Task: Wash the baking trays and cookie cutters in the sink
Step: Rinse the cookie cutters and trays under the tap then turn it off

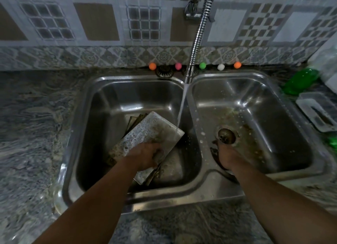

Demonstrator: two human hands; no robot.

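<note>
A soapy rectangular baking tray (149, 132) lies tilted in the left basin of a steel double sink (193, 192), on top of other dark trays (136, 120). My left hand (147, 156) grips the tray's near edge. Water from the flexible faucet (196, 43) falls on the tray's right corner. My right hand (228, 156) reaches down into the right basin beside the drain (226, 135), its fingers touching a dark thin object (215, 153) against the basin wall; whether it grips that object I cannot tell.
Brown residue covers the right basin floor. A green bottle (299, 81) and a white soap dish (317, 110) stand on the counter at right. Coloured balls (152, 66) line the back ledge. Marbled counter surrounds the sink.
</note>
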